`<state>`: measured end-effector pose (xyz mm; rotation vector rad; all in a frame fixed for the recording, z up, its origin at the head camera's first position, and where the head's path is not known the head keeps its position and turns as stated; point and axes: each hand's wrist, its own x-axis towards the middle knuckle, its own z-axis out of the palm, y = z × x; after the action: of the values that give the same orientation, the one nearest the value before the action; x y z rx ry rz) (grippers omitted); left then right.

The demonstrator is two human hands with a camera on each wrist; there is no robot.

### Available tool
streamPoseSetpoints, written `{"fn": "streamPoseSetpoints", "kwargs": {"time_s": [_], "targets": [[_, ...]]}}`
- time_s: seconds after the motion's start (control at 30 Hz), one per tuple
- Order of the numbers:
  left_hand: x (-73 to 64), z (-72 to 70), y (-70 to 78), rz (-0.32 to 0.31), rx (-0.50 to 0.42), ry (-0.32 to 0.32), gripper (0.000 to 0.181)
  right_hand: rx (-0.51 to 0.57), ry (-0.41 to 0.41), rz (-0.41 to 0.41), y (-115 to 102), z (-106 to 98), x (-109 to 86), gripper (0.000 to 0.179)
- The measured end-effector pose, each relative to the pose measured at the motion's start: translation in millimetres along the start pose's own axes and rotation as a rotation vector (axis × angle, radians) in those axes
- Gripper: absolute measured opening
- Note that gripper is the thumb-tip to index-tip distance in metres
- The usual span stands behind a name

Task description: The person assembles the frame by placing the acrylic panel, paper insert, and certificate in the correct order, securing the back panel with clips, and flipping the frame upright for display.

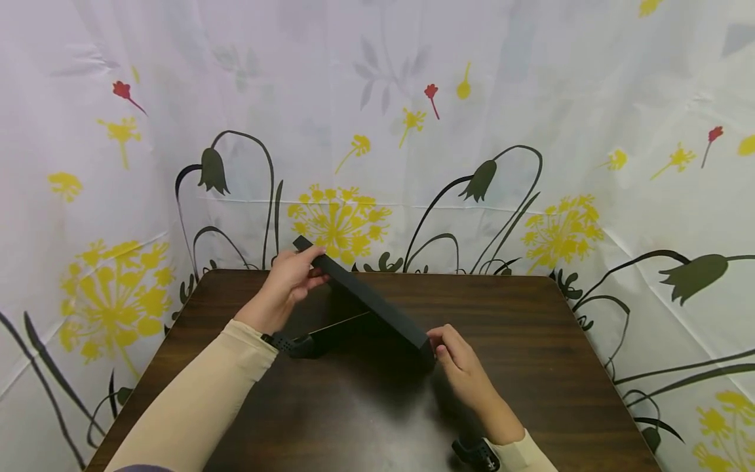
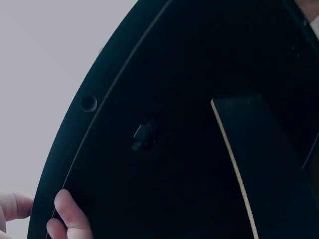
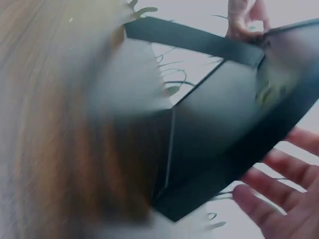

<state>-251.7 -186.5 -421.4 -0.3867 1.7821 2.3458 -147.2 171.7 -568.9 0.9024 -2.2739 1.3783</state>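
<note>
A black picture frame point(image 1: 371, 298) is tilted over the table, its upper end to the left and its lower end near my right hand. From its back sticks out a flat easel leg point(image 2: 264, 159) with a pale edge. My left hand point(image 1: 289, 282) pinches the raised end, thumb on one side and fingertips on the back in the left wrist view. At the low corner is my right hand point(image 1: 463, 367). Its fingers point(image 3: 279, 186) are spread and loosely straight along the frame's edge. Glossy glass point(image 3: 209, 109) shows on the frame's front in the right wrist view.
The dark wood table point(image 1: 519, 393) extends under both arms. Behind it hangs a white curtain point(image 1: 377, 85) printed with flowers, close to the table's far edge. Black bands are strapped to both wrists.
</note>
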Motion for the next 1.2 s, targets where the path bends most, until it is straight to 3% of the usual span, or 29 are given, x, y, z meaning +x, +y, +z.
{"fn": "streamPoseSetpoints", "kwargs": {"time_s": [0.13, 0.27, 0.57, 0.87, 1.1, 1.2], "targets": [[4.1, 1.1, -0.1, -0.002, 0.047, -0.005, 0.036, 0.023, -0.085, 0.200, 7, 3, -7.9, 0.025], [7.3, 2.3, 0.0, -0.004, 0.072, -0.024, 0.028, 0.029, -0.166, 0.272, 12, 7, -11.1, 0.020], [14.4, 3.1, 2.8, -0.011, 0.174, -0.034, 0.045, -0.041, -0.344, 0.182, 18, 17, -12.9, 0.019], [23.1, 11.8, 5.2, -0.018, 0.264, -0.058, 0.064, -0.120, -0.345, 0.101, 24, 22, -11.2, 0.020], [26.0, 26.6, 0.5, -0.033, 0.294, -0.169, 0.060, -0.196, -0.368, 0.072, 28, 34, -10.4, 0.020], [24.3, 29.6, 0.0, -0.036, 0.333, -0.196, 0.066, -0.233, -0.361, 0.072, 31, 39, -5.7, 0.024]]}}
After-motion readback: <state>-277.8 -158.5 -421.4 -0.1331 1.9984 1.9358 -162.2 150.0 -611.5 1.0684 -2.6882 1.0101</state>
